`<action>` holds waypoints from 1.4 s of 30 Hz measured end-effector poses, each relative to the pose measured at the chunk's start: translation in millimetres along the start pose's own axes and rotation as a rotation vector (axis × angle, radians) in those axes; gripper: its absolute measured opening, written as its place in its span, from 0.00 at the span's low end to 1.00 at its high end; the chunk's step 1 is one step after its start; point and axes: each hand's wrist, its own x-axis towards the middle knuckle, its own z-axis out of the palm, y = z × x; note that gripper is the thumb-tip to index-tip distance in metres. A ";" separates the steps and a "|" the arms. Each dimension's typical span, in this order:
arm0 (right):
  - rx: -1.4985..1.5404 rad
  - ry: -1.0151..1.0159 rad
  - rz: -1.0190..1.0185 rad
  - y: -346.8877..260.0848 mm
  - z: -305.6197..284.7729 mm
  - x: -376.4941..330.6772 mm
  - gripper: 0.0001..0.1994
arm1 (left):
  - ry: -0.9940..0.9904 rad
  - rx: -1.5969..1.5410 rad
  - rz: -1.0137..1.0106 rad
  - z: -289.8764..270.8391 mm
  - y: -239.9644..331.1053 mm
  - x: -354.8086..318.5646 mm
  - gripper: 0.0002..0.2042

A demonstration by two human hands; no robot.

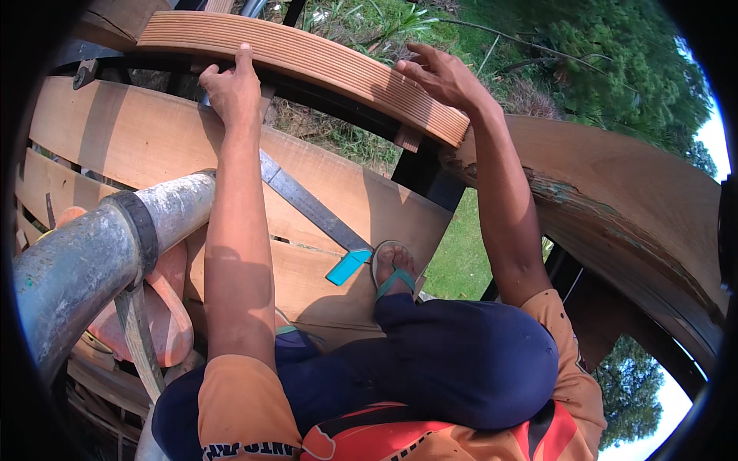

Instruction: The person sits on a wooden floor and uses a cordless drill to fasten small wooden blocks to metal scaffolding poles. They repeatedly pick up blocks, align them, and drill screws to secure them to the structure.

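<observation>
A grooved wooden board point(323, 58) runs across the far side, sloping down to the right. My left hand point(234, 92) is at its near edge, one digit lying up over the grooves and the others curled against the edge, partly hidden. Beside the board's far edge, toward its right end, my right hand point(446, 77) has its thumb and fingers apart; whether the thumb touches the board I cannot tell. A try square point(311, 207) with a metal blade and turquoise handle lies on the planks between my left forearm and my sandalled foot point(396, 269).
A thick, stained metal pipe point(77, 250) with a dark collar rises at the left, by an orange plastic object point(165, 307). Wide wooden planks point(323, 173) lie below me. A rough-edged slab point(615, 184) stretches along the right. Grass point(457, 257) shows through gaps far below.
</observation>
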 end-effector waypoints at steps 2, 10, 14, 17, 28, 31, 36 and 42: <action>-0.081 0.013 0.020 16.6 -4.2 -29.2 0.39 | 0.059 0.108 0.109 13.9 -15.0 -25.5 0.38; -0.366 -0.073 0.140 29.1 23.9 -84.4 0.41 | -0.188 0.142 0.036 65.2 -42.7 -111.3 0.40; -0.348 -0.070 0.133 42.6 31.4 -84.2 0.44 | -0.304 0.108 0.033 65.2 -52.7 -113.2 0.43; -0.351 -0.121 0.088 42.0 22.5 -77.2 0.42 | -0.349 0.085 -0.019 59.2 -59.8 -98.6 0.45; -0.337 -0.092 0.093 38.2 27.5 -83.1 0.39 | -0.369 -0.480 -0.049 76.7 -85.4 -84.3 0.25; -0.373 -0.093 0.085 37.9 28.5 -81.9 0.42 | -0.478 -0.517 -0.046 74.3 -93.9 -75.1 0.23; -0.385 -0.046 0.089 44.0 43.9 -82.5 0.37 | -0.518 -0.502 -0.070 70.3 -82.8 -78.3 0.25; -0.464 -0.100 0.137 35.1 34.3 -77.3 0.32 | -0.504 -0.405 -0.142 76.9 -76.8 -72.9 0.30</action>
